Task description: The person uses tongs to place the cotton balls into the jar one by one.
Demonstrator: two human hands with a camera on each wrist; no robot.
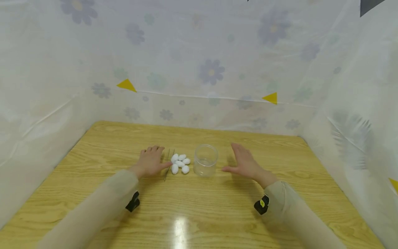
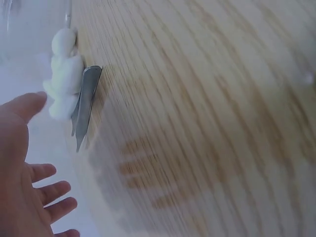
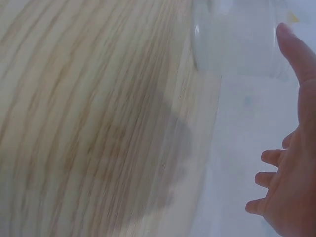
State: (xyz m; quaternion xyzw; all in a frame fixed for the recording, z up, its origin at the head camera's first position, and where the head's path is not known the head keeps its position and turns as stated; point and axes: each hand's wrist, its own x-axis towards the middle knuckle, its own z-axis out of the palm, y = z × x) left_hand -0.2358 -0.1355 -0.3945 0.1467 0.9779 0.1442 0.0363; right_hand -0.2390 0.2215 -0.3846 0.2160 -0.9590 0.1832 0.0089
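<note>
Several white cotton balls (image 1: 179,164) lie bunched together near the middle of the wooden table. Just left of them rests a pair of metal tweezers (image 2: 88,96), its two arms spread apart. A clear, lidless jar (image 1: 205,170) stands upright to the right of the cotton balls. My left hand (image 1: 150,162) hovers left of the tweezers, fingers spread, its thumb reaching over them toward the cotton. On the jar's other side, my right hand (image 1: 245,164) is held with its fingers extended and thumb pointing at the jar. Neither hand holds anything.
The wooden table (image 1: 199,204) has a pale flower-patterned curtain (image 1: 186,62) along its back and sheeting at both sides. Yellow triangles (image 1: 127,85) mark the back curtain. Each wrist carries a small black camera (image 1: 133,201) under the sleeve.
</note>
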